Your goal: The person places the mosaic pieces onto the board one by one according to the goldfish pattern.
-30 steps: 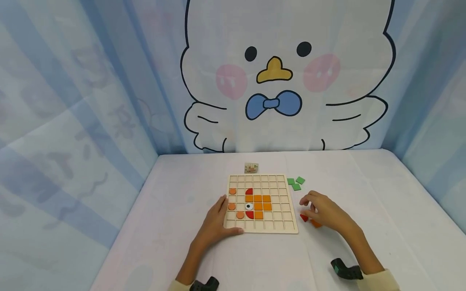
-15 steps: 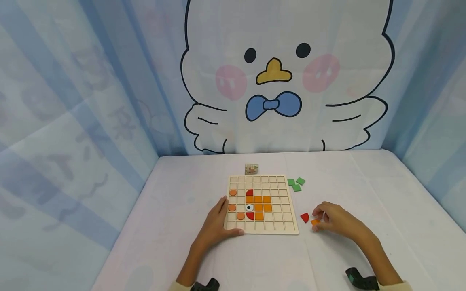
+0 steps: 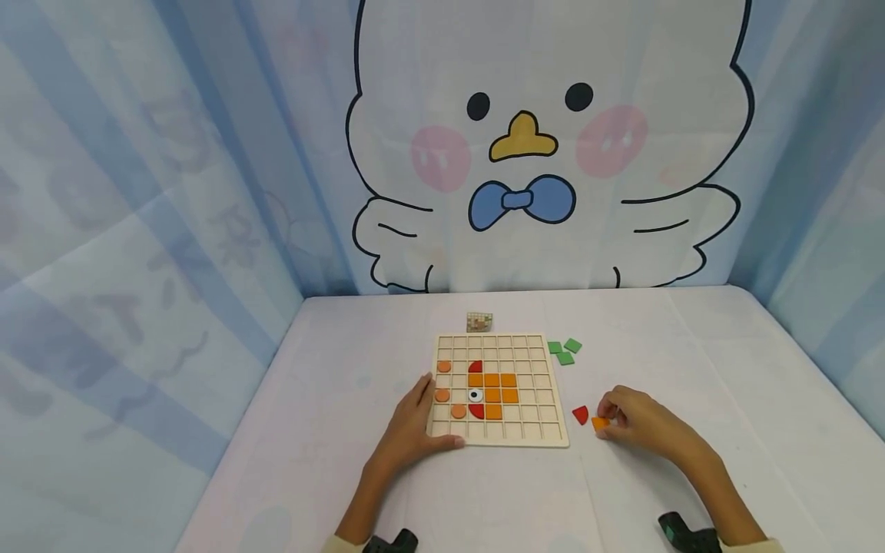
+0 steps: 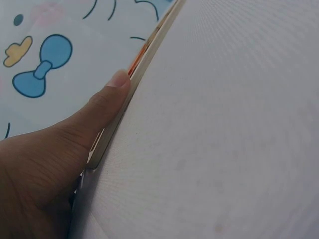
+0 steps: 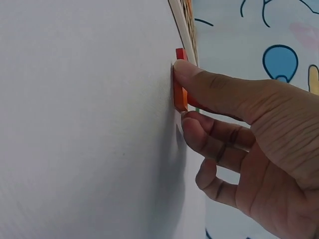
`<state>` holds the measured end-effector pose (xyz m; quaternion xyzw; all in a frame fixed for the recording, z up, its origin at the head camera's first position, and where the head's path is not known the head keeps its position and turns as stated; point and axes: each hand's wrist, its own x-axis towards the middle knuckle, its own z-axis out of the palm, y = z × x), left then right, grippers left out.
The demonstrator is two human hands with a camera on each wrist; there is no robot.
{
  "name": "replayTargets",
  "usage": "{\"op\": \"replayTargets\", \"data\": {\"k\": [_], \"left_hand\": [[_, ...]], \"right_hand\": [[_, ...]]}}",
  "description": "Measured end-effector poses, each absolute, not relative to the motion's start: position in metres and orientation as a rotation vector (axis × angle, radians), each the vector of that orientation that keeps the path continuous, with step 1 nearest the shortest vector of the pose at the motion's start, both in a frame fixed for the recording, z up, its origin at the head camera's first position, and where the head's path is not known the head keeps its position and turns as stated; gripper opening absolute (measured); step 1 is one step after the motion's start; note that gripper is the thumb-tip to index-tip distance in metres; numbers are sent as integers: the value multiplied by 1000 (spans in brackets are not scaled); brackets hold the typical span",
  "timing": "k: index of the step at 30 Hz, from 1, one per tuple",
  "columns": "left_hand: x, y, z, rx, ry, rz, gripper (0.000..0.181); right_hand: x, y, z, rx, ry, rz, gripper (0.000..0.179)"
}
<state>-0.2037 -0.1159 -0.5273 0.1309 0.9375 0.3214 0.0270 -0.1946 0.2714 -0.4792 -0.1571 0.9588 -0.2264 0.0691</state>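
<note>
A wooden grid board (image 3: 539,430) lies on the table, with orange squares (image 3: 492,395), red quarter-round pieces (image 3: 476,412), orange discs (image 3: 459,412) and a white eye piece (image 3: 475,395) in its cells. My left hand (image 3: 408,430) rests at the board's near left corner, straight fingers along the left side. In the left wrist view its thumb (image 4: 107,97) lies across the near edge. To the right of the board, my right hand (image 3: 643,418) pinches an orange square tile (image 5: 179,94) at table level. Just left of that tile lies a loose red quarter-round piece (image 3: 580,415).
Several green square tiles (image 3: 565,359) lie off the board's far right corner. A small patterned card (image 3: 479,322) sits behind the board. The white-covered table (image 3: 664,330) ends at a curtain (image 3: 525,253) with a cartoon figure. Black devices (image 3: 687,534) are strapped to both wrists.
My right hand has moved right and slightly nearer, off the red piece and onto the orange tile, where its fingers have closed. The left hand and the board stay put.
</note>
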Motion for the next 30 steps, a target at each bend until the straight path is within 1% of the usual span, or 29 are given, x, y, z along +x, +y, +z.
{"op": "replayTargets", "data": {"k": [12,30], "left_hand": [[-205,-116,-529,424,2904,977,121],[-205,-116,-529,416,2897,1011,120]], "right_hand": [[-195,270,-481,-602,2898,-673,25],[-204,254,-469,-669,2940,-602,21]]}}
